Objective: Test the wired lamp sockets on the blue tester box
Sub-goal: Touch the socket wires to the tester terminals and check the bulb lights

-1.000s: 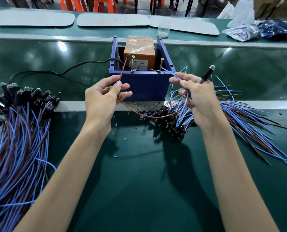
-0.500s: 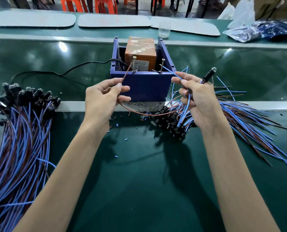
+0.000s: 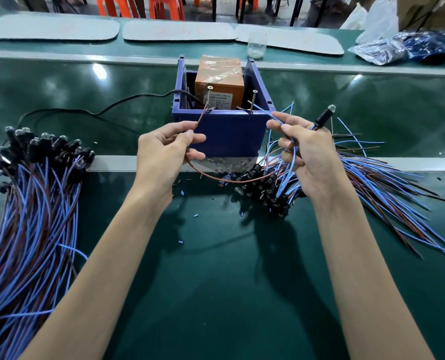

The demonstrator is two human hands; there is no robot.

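The blue tester box stands on the green belt, an orange transformer inside and two upright screws at its front wall. My left hand pinches a brown wire, whose bare end reaches the left screw. My right hand grips a blue wire of the same lamp socket, whose black body and clear bulb stick up past my fingers. The blue wire's end points at the right screw. The bulb looks unlit.
A heap of wired sockets lies under my right hand, wires fanning right. A second large bundle lies at the left. A black power cord runs left from the box. Grey mats, a small jar and plastic bags lie behind.
Both hands have kept their grips and edged toward the box. The brown wire's end now reaches the left screw and the blue wire's end nears the right one.
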